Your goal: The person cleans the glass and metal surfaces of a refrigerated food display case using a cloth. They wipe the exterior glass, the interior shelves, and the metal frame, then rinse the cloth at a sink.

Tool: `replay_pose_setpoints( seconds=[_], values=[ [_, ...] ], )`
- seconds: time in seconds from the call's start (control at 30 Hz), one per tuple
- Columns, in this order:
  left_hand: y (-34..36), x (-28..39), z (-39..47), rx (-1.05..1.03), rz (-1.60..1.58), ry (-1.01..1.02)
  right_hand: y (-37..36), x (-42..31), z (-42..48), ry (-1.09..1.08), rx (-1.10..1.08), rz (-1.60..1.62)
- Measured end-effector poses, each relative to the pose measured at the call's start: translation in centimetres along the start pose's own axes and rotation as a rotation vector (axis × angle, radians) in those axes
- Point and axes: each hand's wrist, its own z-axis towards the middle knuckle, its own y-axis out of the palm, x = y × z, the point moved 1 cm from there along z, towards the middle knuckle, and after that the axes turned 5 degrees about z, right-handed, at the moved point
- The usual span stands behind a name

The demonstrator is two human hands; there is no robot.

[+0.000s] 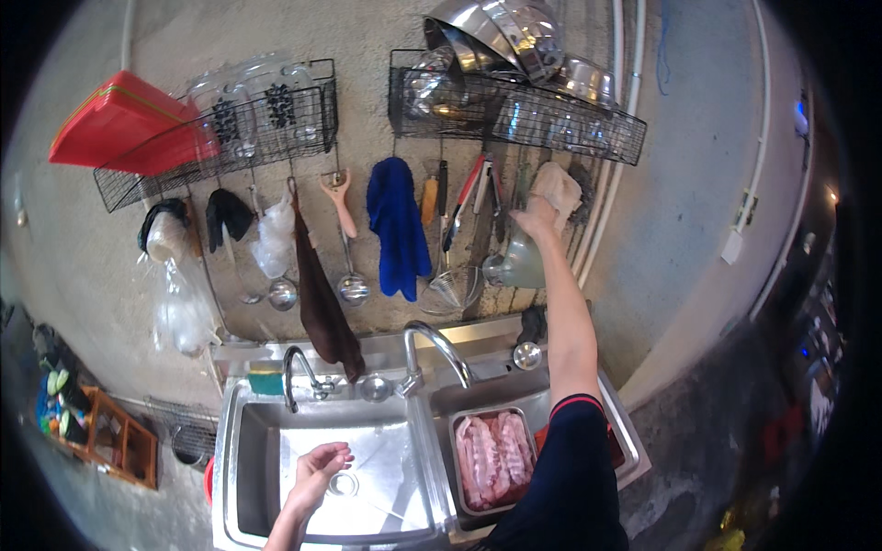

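My right hand (pixel 537 216) is raised to the wall and touches a hanging beige cloth (pixel 557 187); whether its fingers grip the cloth cannot be told. Just below it hangs a greenish translucent bag (pixel 522 262). My left hand (pixel 322 468), with nothing in it and its fingers loosely curved, is over the left basin of a stainless steel double sink (pixel 386 530), near the drain (pixel 342 484). In the right basin stands a metal tray (pixel 490 513) of raw meat strips (pixel 493 458), left of my right sleeve.
Two chrome faucets (pixel 431 337) (pixel 293 372) rise at the sink's back. Ladles (pixel 354 289), a blue cloth (pixel 397 227), tongs (pixel 463 193) and a wire strainer (pixel 455 288) hang beneath wire racks (pixel 572 127) of steel bowls (pixel 510 34) and red trays (pixel 131 124). A green-yellow sponge (pixel 266 380) lies behind the left basin.
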Motion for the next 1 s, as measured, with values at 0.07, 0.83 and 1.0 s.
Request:
replay_pose_setpoints(
  seconds=[0.07,0.83,1.0],
  values=[
    [0.3,-0.4,-0.1,0.015,0.015,-0.02,0.7,-0.5,0.3,0.085,-0.046,-0.009],
    [-1.4,-10.9,-3.5,-0.03,-0.799,-0.421,6.0,-14.7,-43.0,0.119,-0.536,1.333],
    [-13.1,-15.3,-1.0,0.219,-0.438,-0.391,14.4,-10.2,-43.2,-0.476,-1.315,0.685]
  ],
)
